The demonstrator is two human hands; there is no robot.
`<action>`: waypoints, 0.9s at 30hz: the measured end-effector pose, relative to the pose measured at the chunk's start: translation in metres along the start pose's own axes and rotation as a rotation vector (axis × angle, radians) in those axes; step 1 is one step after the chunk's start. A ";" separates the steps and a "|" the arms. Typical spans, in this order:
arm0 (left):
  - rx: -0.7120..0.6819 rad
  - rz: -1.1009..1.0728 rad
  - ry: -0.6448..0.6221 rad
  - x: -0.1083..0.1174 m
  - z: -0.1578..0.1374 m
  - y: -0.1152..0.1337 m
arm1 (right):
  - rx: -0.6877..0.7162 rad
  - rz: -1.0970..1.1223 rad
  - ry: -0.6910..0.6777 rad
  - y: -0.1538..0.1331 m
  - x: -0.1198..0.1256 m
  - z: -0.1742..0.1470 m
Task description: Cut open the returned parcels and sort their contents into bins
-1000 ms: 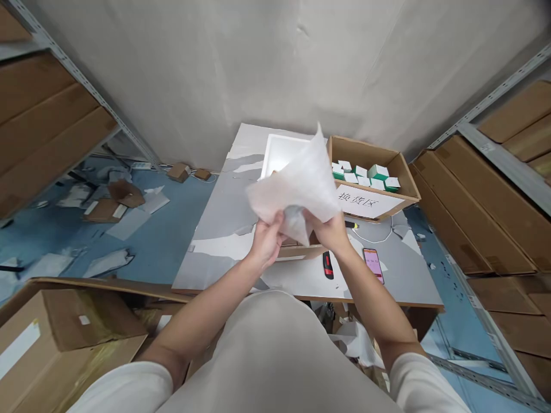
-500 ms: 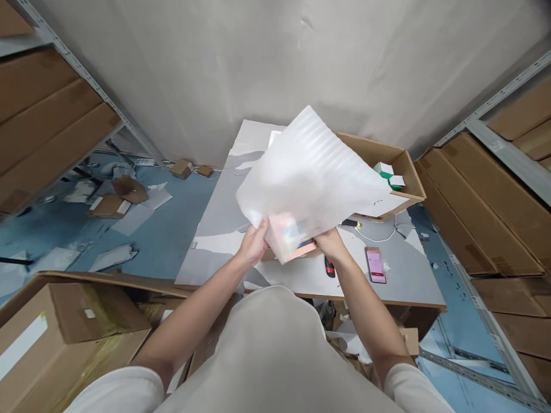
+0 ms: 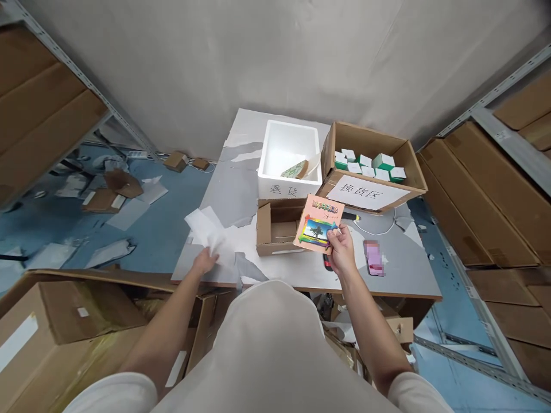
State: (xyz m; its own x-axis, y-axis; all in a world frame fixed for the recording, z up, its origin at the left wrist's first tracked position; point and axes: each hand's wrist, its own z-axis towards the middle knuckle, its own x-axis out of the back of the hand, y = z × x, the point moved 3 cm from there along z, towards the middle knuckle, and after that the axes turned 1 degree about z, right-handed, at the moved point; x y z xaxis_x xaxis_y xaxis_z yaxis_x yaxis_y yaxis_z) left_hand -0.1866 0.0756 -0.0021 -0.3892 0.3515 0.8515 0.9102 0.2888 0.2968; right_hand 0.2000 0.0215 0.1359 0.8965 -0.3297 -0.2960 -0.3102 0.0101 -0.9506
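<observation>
My right hand (image 3: pixel 342 249) grips a thin pink booklet (image 3: pixel 316 230) by its lower right corner. Its cover, turned up, shows a tree picture and colourful lettering. At the table's left front, my left hand (image 3: pixel 205 261) is closed on a crumpled white foam sheet (image 3: pixel 206 226), somewhat blurred. Between the hands stands a small open cardboard box (image 3: pixel 264 249), partly hidden behind the booklet. A red and black tool (image 3: pixel 328 263) lies partly under the booklet and right hand.
Behind the small box is a white foam box (image 3: pixel 289 131) holding a roll of tape (image 3: pixel 297 170). Right of it, a labelled cardboard box (image 3: pixel 413 172) holds several green-and-white boxes (image 3: pixel 383 161). A phone (image 3: pixel 374 258) lies at right. Shelves of cartons flank both sides.
The foam sheet has come away from the booklet and moved left and down with my left hand. The booklet stays in my right hand, uncovered. The boxes behind have come into view.
</observation>
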 end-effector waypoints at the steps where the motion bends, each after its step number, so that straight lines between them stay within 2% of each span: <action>1: 0.009 0.014 -0.041 -0.003 -0.003 0.004 | -0.001 -0.002 0.010 0.002 0.000 0.000; 3: 0.101 0.051 -0.105 0.000 -0.014 0.012 | 0.000 -0.007 0.024 0.004 0.000 -0.001; 5: 0.132 0.062 -0.143 0.010 -0.034 0.030 | 0.005 -0.029 0.027 0.006 -0.001 -0.002; 6: 0.073 0.014 -0.118 0.017 -0.046 0.045 | 0.007 -0.045 0.023 0.007 -0.002 -0.003; 7: -0.079 -0.124 -0.082 0.024 -0.060 0.066 | 0.009 -0.061 0.015 0.008 -0.005 -0.005; 8: -0.238 -0.329 -0.099 0.029 -0.075 0.089 | 0.010 -0.072 0.006 0.009 -0.008 -0.006; 9: -0.370 -0.565 -0.149 0.033 -0.090 0.112 | 0.009 -0.075 -0.003 0.009 -0.013 -0.008; 10: -0.445 -0.788 -0.201 0.035 -0.102 0.133 | 0.007 -0.072 -0.011 0.009 -0.017 -0.010; 12: -0.501 -1.069 -0.282 0.036 -0.118 0.166 | -0.002 -0.054 -0.027 0.008 -0.025 -0.013; 14: -0.498 -1.177 -0.310 0.035 -0.125 0.185 | -0.011 -0.042 -0.052 0.002 -0.027 -0.014; 17: -0.468 -1.213 -0.326 0.033 -0.125 0.190 | 0.002 -0.057 -0.076 -0.013 -0.019 -0.007; 20: -0.438 -1.262 -0.413 0.030 -0.124 0.184 | 0.042 -0.088 -0.076 -0.032 -0.004 0.004; 24: -0.412 -1.351 -0.625 0.021 -0.130 0.185 | 0.149 -0.217 -0.170 -0.052 -0.002 0.014; 27: -0.386 -1.371 -0.848 0.014 -0.140 0.193 | 0.162 -0.324 -0.343 -0.058 -0.014 0.016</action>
State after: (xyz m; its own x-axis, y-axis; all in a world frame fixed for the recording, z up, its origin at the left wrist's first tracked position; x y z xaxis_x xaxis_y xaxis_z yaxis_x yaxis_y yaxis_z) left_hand 0.0031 0.0113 0.1279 -0.7229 0.4300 -0.5408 -0.2233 0.5952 0.7719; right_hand 0.2109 0.0407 0.1935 0.9995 -0.0107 0.0294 0.0304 0.1143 -0.9930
